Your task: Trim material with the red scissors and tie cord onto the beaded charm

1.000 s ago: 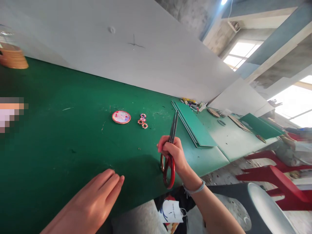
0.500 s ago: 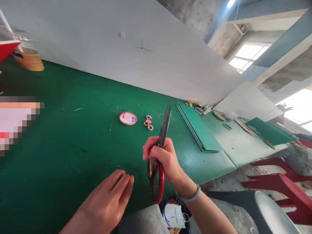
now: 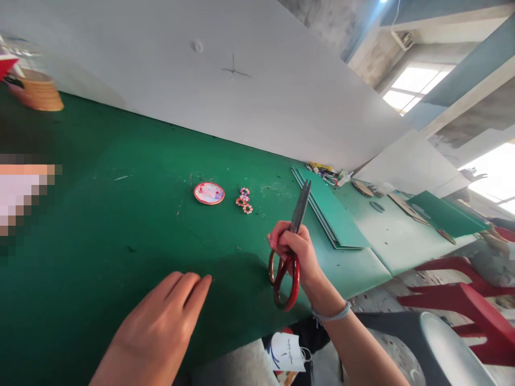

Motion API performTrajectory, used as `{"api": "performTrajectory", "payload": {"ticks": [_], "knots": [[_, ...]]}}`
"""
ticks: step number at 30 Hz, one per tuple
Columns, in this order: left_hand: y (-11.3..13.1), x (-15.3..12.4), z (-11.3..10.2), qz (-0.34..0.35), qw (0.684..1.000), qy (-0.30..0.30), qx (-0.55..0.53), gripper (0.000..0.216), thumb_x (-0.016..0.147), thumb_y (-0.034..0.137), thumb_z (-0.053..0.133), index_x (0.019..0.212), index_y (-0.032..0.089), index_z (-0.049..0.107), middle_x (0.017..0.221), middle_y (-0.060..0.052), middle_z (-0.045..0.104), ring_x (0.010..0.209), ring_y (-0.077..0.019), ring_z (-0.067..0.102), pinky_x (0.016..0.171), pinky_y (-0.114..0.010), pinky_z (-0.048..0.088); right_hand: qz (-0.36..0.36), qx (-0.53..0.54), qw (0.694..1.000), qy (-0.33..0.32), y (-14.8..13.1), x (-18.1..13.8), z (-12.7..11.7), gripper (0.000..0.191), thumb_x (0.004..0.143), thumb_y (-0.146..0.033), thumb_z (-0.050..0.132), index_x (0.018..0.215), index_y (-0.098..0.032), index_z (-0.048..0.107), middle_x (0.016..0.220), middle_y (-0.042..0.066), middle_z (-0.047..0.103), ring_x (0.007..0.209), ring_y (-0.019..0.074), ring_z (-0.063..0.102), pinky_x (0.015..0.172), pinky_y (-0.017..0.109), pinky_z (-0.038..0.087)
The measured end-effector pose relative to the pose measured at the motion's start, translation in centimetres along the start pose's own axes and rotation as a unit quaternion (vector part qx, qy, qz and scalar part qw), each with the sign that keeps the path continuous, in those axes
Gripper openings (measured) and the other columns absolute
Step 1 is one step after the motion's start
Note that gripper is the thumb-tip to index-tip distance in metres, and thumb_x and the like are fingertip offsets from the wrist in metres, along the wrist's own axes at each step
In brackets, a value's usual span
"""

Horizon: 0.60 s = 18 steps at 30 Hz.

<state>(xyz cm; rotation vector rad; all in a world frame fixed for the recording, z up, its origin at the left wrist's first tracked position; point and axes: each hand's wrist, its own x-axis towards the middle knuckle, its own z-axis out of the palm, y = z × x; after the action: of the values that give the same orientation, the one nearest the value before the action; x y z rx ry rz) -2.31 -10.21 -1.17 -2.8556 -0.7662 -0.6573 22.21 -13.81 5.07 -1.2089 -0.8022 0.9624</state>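
Note:
My right hand (image 3: 300, 249) is closed around a pair of scissors (image 3: 301, 206), gripping them near the pivot. The blades are together and point up and away; the red handle loops hang below the fist. My left hand (image 3: 159, 319) is low over the table's near side, back up, its fingers bent and close together. Its thumb is hidden, and I cannot make out anything in its fingertips. Beyond both hands lie an oval disc (image 3: 209, 193) with a red rim and pink-purple painted face, and a small cluster of beaded rings (image 3: 244, 201).
Green boards (image 3: 332, 214) lie stacked on the green table (image 3: 120, 225) to the right, with assorted tools (image 3: 324, 172) behind. A grey panel (image 3: 161, 64) rises along the back. A wooden-based jar (image 3: 38, 88) stands far left. Red stools (image 3: 462, 316) are at right.
My right hand has moved to the right with the scissors, away from my left hand. My left hand has shifted slightly left, its index finger straighter. The disc and beaded rings lie where they were.

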Motion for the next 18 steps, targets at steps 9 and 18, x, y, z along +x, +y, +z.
{"api": "performTrajectory", "payload": {"ticks": [9,18], "knots": [[0.5,1.2,-0.3,-0.032,0.996,0.015,-0.088,0.033,0.09,0.004,0.038,0.101,0.016,0.067,0.094,-0.006,0.067,0.086,-0.0195,0.065,0.076,-0.035,0.056,-0.027,0.004,1.0,-0.003,-1.0,-0.3,0.2,0.016,0.061,-0.011,0.05,0.051,-0.016,0.062,0.039,-0.007,0.028,0.04,0.007,0.024,0.043,0.026,0.014],[2.3,1.8,-0.2,0.006,0.992,0.061,-0.109,0.037,0.088,0.003,0.041,0.117,0.015,0.061,0.102,-0.007,0.066,0.101,-0.0204,0.061,0.092,-0.035,0.051,-0.02,-0.021,0.996,-0.083,-3.8,-0.3,3.8,0.016,0.062,-0.013,0.048,0.052,-0.018,0.06,0.038,-0.006,0.03,0.04,0.0078,0.024,0.044,0.027,0.016]]}}
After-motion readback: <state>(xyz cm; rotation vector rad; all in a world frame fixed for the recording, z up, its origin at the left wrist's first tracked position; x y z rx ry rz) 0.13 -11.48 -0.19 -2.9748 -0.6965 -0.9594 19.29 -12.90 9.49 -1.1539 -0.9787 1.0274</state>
